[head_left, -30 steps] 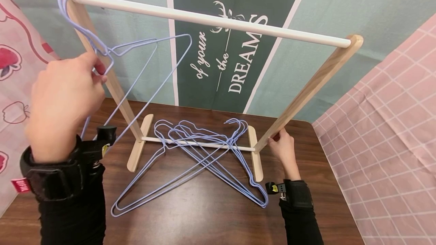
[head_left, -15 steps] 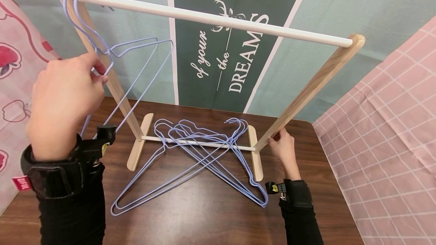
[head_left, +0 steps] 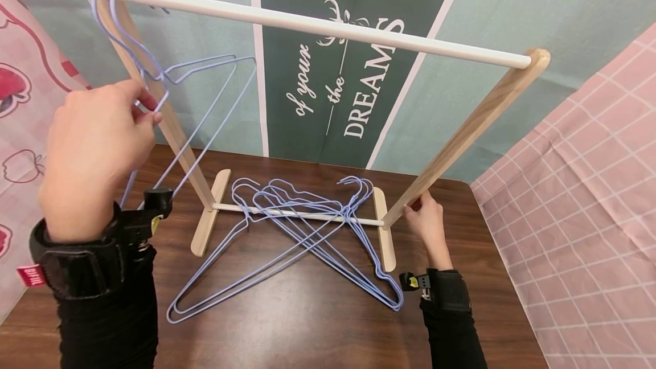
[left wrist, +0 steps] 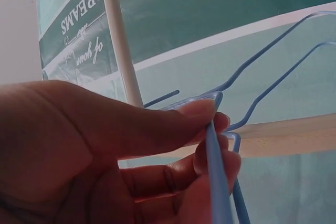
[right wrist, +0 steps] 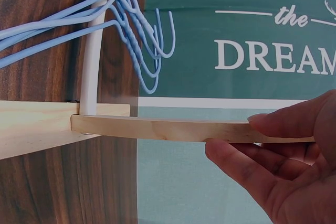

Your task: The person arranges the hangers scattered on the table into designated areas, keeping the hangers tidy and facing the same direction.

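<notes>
My left hand [head_left: 97, 147] pinches a light-blue wire hanger [left wrist: 218, 182] by its shoulder wire, just below the neck, between thumb and fingers. That hanger and a second one have their hooks over the left end of the rack's white top bar [head_left: 318, 25]. In the right wrist view, my right hand [right wrist: 294, 156] grips the wooden right post [right wrist: 173, 129] low down, thumb on one face and fingers on the other. Several more blue hangers [head_left: 348, 214] lie overlapped across the rack's lower bar and the table.
Wooden feet [head_left: 386, 249] carry the rack on a brown wooden table [head_left: 287, 335]. Behind it hangs a green curtain [head_left: 307, 141] with white lettering. A pink checked cloth [head_left: 589, 187] borders the right side, a pink fruit-print cloth [head_left: 20, 130] the left.
The far corner of a hung hanger has swung left, closer to the other one. The two hooks on the bar look more spread apart. My right hand stays on the post.
</notes>
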{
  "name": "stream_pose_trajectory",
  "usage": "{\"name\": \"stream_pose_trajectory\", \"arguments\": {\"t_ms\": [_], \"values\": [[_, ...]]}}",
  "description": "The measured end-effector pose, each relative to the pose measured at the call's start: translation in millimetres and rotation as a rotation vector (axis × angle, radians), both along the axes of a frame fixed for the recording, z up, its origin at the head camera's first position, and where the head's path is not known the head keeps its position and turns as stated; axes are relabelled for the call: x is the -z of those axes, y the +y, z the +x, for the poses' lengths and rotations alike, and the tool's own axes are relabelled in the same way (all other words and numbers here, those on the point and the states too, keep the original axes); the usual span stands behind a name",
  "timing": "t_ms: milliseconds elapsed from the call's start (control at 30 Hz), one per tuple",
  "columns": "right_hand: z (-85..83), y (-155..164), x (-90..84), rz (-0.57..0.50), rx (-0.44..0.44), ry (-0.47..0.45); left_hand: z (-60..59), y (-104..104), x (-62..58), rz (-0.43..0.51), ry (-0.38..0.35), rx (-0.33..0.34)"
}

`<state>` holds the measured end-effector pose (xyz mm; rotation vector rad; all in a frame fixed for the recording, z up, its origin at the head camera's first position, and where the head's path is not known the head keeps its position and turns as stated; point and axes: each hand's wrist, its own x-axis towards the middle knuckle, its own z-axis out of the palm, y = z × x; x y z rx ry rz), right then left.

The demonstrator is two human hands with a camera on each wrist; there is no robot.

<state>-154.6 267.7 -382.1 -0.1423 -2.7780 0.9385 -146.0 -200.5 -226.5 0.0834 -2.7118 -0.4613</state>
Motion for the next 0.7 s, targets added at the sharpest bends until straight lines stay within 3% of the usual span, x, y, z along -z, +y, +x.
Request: {"name": "stream_pose_trajectory", "arguments": {"t_ms": [533,700], "values": [[-1.0,-1.4,-1.5,-0.006,0.003,-0.015,4.2,-2.8,1.3,0.017,-0.013,0.015],[-0.6,-1.6,-1.9,-0.004,0.000,-0.013,7.8,-1.0,2.2,0.025,0.031,0.017]]}}
